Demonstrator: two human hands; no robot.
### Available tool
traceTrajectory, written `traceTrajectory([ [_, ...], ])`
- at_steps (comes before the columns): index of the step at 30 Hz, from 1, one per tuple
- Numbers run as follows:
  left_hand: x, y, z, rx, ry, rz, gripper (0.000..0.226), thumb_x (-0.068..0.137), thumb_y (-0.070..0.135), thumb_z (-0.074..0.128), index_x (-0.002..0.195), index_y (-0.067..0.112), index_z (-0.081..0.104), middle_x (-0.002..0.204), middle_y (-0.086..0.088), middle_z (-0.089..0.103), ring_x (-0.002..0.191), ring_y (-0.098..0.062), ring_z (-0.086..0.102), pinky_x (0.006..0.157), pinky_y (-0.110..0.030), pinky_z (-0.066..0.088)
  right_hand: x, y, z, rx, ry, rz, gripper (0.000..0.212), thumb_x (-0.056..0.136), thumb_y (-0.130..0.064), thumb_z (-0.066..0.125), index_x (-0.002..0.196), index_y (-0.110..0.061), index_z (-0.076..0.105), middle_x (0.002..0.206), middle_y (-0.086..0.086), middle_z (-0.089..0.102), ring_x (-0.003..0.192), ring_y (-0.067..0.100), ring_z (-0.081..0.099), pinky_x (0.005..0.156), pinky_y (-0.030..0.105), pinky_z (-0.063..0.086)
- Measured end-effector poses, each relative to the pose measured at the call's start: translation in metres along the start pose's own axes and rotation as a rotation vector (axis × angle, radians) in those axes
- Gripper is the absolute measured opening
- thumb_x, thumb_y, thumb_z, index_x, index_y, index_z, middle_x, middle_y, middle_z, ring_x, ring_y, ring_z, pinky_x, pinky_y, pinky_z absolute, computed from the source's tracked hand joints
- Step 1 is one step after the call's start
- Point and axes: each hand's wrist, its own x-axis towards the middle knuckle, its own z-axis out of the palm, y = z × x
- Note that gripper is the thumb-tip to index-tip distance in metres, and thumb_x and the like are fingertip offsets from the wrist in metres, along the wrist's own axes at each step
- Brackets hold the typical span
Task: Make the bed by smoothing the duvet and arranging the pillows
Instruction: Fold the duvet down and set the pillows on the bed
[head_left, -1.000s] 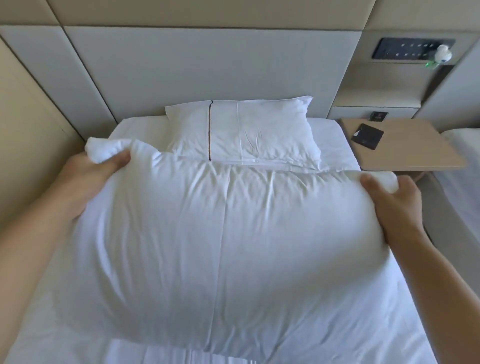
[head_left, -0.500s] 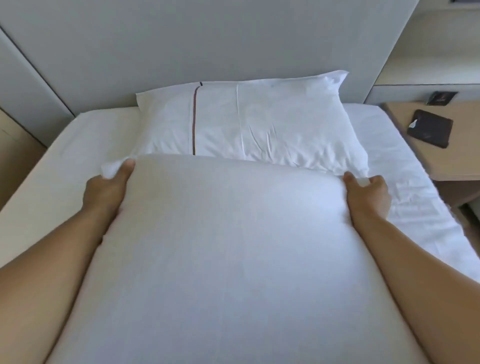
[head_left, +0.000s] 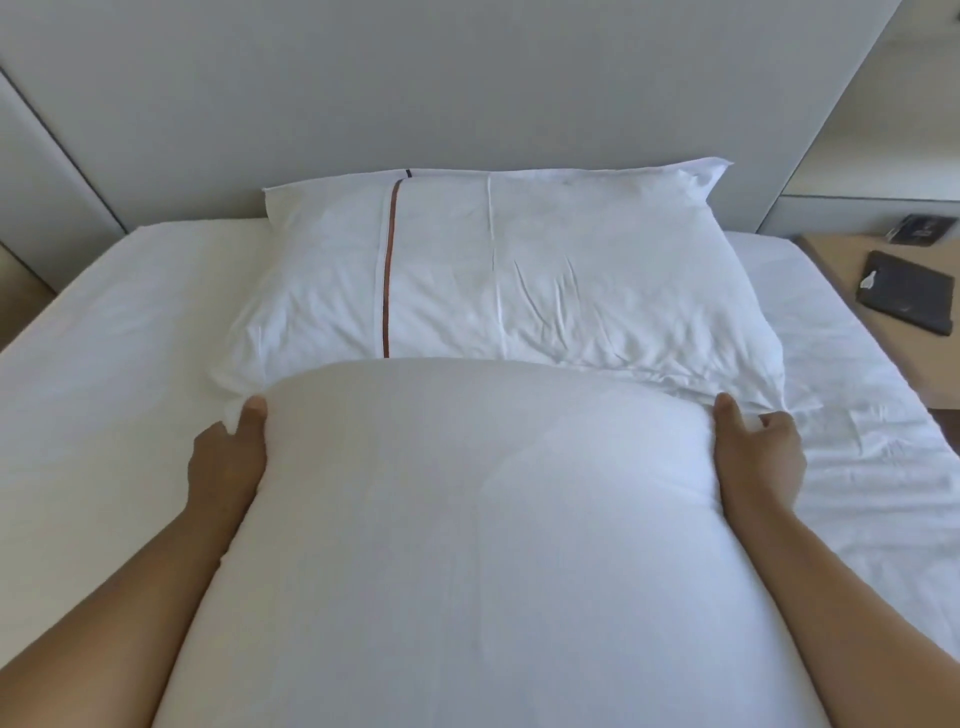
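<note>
The left hand (head_left: 228, 457) and right hand (head_left: 753, 452) each grip a far corner of the duvet (head_left: 488, 519), which billows just near of the pillow (head_left: 519, 280); soft, light and floppy, it likely handles best by those corners.

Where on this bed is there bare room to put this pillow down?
The widest bare sheet lies left of the back pillow, out to the bed's edge. A narrower wrinkled strip runs on its right, toward the nightstand. The middle is crowded: the held pillow meets it there.
</note>
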Motion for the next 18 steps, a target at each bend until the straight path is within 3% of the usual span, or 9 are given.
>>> traceTrajectory([
  [3,-0.027,0.008,-0.019,0.131,-0.022,-0.032,0.070,0.102,0.052,0.039,0.139,-0.008,0.039,0.136,-0.032,0.050,0.123,-0.045,0.050,0.099,-0.046,0.039,-0.025,-0.009,-0.025,-0.028,-0.060,0.018,0.062,0.093,-0.054,0.054,0.130,-0.004,0.047,0.128,0.026,0.060,0.120,0.044,0.055,0.097,0.047,0.042],
  [7,-0.062,0.060,-0.063,0.339,-0.089,0.001,0.068,0.101,0.032,0.047,0.156,0.014,0.012,0.160,-0.020,0.017,0.137,-0.044,0.034,0.111,-0.050,0.031,-0.043,-0.048,-0.074,-0.180,-0.116,-0.060,0.052,0.095,-0.043,0.053,0.129,-0.005,0.042,0.135,0.025,0.049,0.123,0.047,0.051,0.100,0.055,0.043],
  [9,-0.087,0.090,-0.076,0.528,-0.114,0.191,0.070,0.099,0.027,0.048,0.158,0.024,0.011,0.165,-0.009,0.003,0.148,-0.036,0.021,0.118,-0.054,0.022,-0.061,-0.083,-0.100,-0.324,-0.125,-0.227,0.052,0.094,-0.039,0.055,0.137,-0.011,0.042,0.145,0.019,0.041,0.133,0.045,0.041,0.108,0.059,0.035],
  [11,-0.127,0.112,-0.066,0.600,-0.212,0.469,0.059,0.101,0.030,0.044,0.156,0.031,0.023,0.167,0.002,0.009,0.153,-0.021,0.010,0.119,-0.059,0.012,-0.103,-0.110,-0.109,-0.456,-0.186,-0.474,0.055,0.095,-0.047,0.052,0.142,-0.021,0.042,0.157,0.010,0.032,0.145,0.036,0.027,0.115,0.060,0.021],
  [13,-0.167,0.122,-0.044,0.669,-0.292,0.655,0.051,0.104,0.046,0.031,0.154,0.039,0.026,0.166,0.010,0.013,0.153,-0.013,0.005,0.117,-0.064,0.002,-0.158,-0.124,-0.099,-0.510,-0.321,-0.659,0.059,0.097,-0.056,0.041,0.148,-0.028,0.036,0.164,0.001,0.019,0.153,0.027,0.010,0.118,0.062,0.007],
  [15,-0.175,0.118,-0.015,0.804,-0.274,0.738,0.054,0.102,0.054,0.014,0.155,0.043,0.014,0.167,0.011,0.007,0.154,-0.014,-0.002,0.115,-0.067,-0.004,-0.187,-0.118,-0.065,-0.573,-0.407,-0.725,0.064,0.098,-0.060,0.026,0.154,-0.030,0.026,0.167,-0.001,0.012,0.155,0.024,-0.001,0.120,0.062,-0.005],
  [18,-0.140,0.091,0.021,0.858,-0.207,0.728,0.061,0.096,0.057,-0.001,0.156,0.045,0.002,0.167,0.010,0.004,0.154,-0.014,-0.006,0.117,-0.063,-0.009,-0.175,-0.090,-0.011,-0.576,-0.344,-0.725,0.067,0.097,-0.061,0.020,0.156,-0.029,0.026,0.166,0.000,0.019,0.155,0.024,0.004,0.120,0.059,-0.007],
])
